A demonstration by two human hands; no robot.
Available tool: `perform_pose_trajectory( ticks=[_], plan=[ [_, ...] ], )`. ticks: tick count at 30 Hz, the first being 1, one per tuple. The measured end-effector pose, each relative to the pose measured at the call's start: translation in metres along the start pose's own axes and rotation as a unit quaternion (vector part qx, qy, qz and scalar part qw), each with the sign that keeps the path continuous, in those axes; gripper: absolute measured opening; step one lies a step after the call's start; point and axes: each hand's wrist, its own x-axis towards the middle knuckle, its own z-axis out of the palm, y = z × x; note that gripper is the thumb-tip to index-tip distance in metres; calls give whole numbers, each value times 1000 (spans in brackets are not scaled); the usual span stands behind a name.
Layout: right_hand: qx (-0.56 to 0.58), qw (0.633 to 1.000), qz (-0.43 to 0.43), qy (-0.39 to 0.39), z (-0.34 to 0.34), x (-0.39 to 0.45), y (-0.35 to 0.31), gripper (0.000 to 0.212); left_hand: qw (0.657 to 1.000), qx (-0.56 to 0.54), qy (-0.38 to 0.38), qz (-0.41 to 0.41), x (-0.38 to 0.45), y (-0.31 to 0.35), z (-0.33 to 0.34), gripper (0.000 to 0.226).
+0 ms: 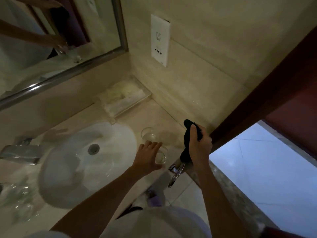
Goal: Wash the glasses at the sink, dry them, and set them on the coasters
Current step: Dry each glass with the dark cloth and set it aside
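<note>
The left hand point(148, 156) gripped a clear glass point(161, 156) on the counter point(154, 115) right of the basin point(73, 162). The right hand point(199, 145) clenched a dark cloth point(187, 134) just beside it. Judged stage: drying under way. A second glass point(148, 133) stood just beyond; coasters could not be made out. On the far wall, the socket plate point(160, 40) bore no readable writing.

My feed is dim and warm-tinted, with soft motion blur throughout. The brightest patch is the pale blue-white floor beyond the dark red door frame point(267, 86). Small glints sit on the metal-framed wall mirror point(34, 86). Straight edges bow toward the corners.
</note>
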Motion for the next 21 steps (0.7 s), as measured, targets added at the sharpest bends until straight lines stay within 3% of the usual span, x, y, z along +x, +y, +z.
perform_pose_trajectory(
  ticks=[21],
  plan=[
    [-15, 998, -28, -59, 7, -3, -18, 23, 999, 26, -26, -24, 16, 0, 12, 88]
  ],
)
